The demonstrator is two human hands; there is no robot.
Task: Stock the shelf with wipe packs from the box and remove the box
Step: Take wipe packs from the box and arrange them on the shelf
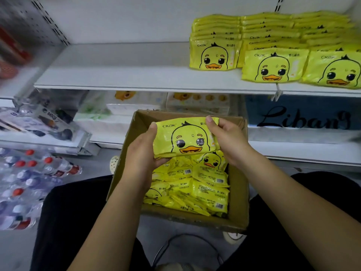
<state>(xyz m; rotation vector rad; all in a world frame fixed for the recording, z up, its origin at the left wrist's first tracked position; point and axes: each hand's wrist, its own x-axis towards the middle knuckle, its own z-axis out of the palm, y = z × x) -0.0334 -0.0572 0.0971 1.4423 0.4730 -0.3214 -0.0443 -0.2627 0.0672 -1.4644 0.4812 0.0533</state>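
Note:
A yellow wipe pack [185,137] with a duck face is held above the open cardboard box [237,202], face up. My left hand [143,151] grips its left end, thumb on top. My right hand [224,137] grips its right end, fingers curled over the top corner. Several more yellow packs [195,184] lie loose inside the box. On the white shelf [121,75], three rows of the same packs [273,49] stand at the right; the left part of the shelf is bare.
The box sits on the floor between my knees in black trousers. Bottled water with red caps [29,178] lies on the floor at left. Tissue packs [136,106] and a blue package [302,114] fill the lower shelf behind the box.

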